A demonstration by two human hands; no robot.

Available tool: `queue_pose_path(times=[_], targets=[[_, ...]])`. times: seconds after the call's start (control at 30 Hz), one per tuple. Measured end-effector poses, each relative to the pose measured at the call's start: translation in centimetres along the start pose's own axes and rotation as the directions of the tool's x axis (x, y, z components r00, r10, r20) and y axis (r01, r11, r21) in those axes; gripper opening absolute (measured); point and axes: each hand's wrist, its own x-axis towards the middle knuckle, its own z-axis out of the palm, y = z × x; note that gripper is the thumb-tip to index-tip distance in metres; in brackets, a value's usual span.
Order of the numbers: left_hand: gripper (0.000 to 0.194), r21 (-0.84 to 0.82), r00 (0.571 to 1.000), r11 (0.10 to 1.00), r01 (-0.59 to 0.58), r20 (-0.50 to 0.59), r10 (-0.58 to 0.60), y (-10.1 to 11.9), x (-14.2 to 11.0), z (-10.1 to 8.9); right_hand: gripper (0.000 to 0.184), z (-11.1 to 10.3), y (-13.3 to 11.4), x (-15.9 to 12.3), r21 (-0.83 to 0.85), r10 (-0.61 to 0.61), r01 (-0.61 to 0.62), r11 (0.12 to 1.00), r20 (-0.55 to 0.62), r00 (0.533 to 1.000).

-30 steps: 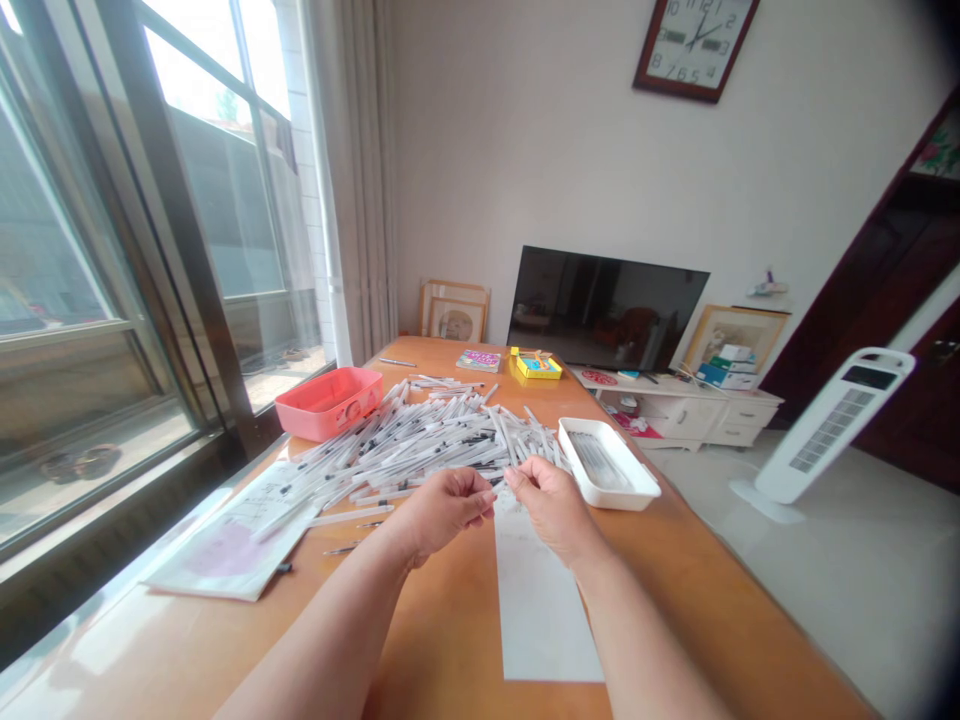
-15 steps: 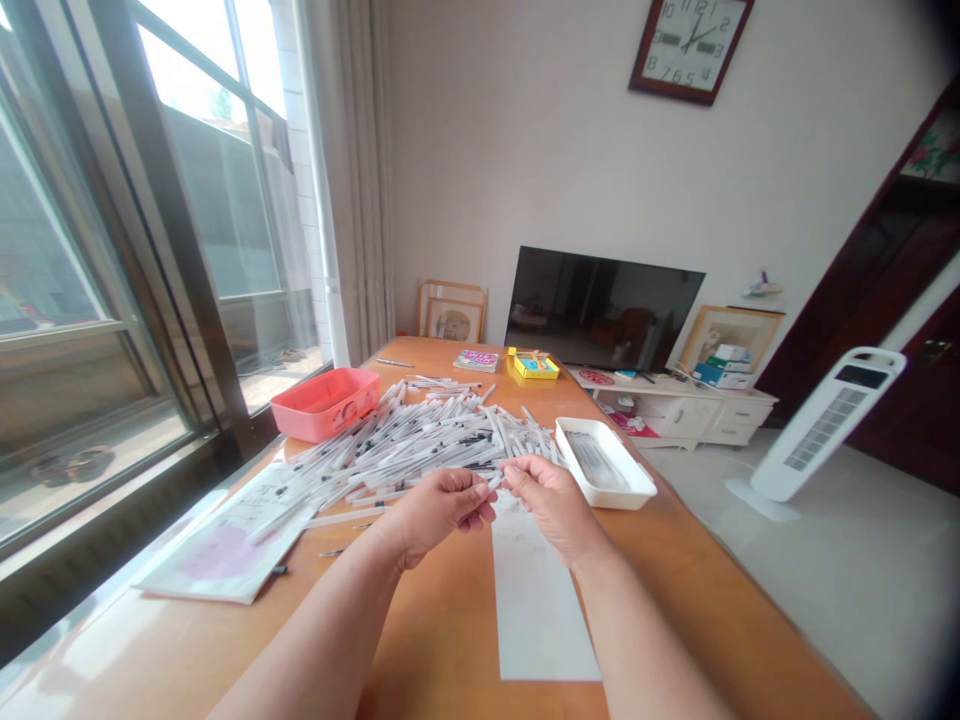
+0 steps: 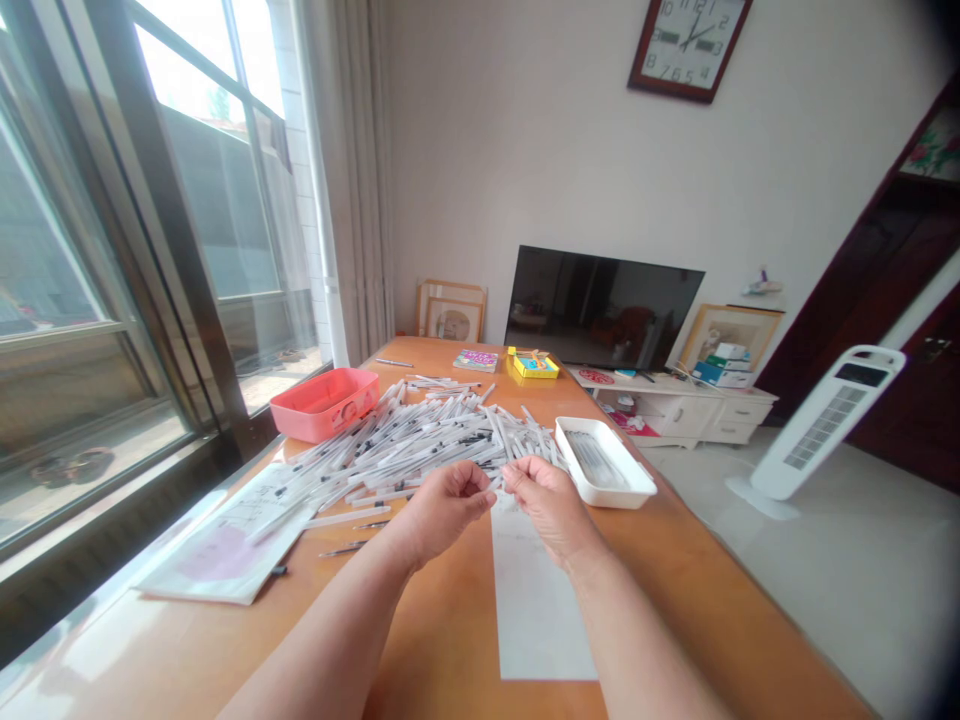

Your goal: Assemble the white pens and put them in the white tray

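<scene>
Two bare forearms reach in from the near edge of an orange wooden surface, and the hands meet at its centre. The left hand and right hand face each other, almost touching, at the near edge of a wide heap of white pens. The pens lie in a loose, crisscrossed pile, their long axes pointing many ways, with many slanting from near left to far right. The fingers of the left hand are curled and pressed together, and the fingers of the right hand are bunched the same way. Whether they pinch a pen between them is too small to tell.

Just right of the hands sits a white plastic tray holding pens laid lengthwise along it. A long white paper strip lies beneath the hands, and a coral-pink plastic box stands beyond the heap's left end.
</scene>
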Motion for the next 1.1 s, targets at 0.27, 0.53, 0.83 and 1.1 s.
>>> queue_pose_path(times=[0.27, 0.53, 0.83, 1.1], targets=[[0.045, 0.005, 0.978, 0.992, 0.130, 0.163, -0.129, 0.19, -0.35, -0.67, 0.031, -0.76, -0.30, 0.09, 0.053, 0.012, -0.012, 0.999, -0.007, 1.000], [0.033, 0.114, 0.998, 0.993, -0.042, -0.039, 0.047, -0.29, 0.22, 0.11, 0.028, -0.49, 0.14, 0.27, 0.113, 0.056, -0.054, 0.992, -0.014, 0.998], [0.050, 0.036, 0.984, 0.992, 0.117, 0.132, -0.121, 0.31, -0.40, -0.53, 0.027, -0.96, 0.08, 0.44, 0.143, 0.030, -0.026, 0.989, -0.024, 0.999], [0.034, 0.104, 0.999, 0.995, 0.010, 0.039, -0.014, -0.18, 0.03, -0.24, 0.027, -0.77, 0.32, 0.47, 0.163, 0.059, -0.055, 0.985, -0.018, 0.998]])
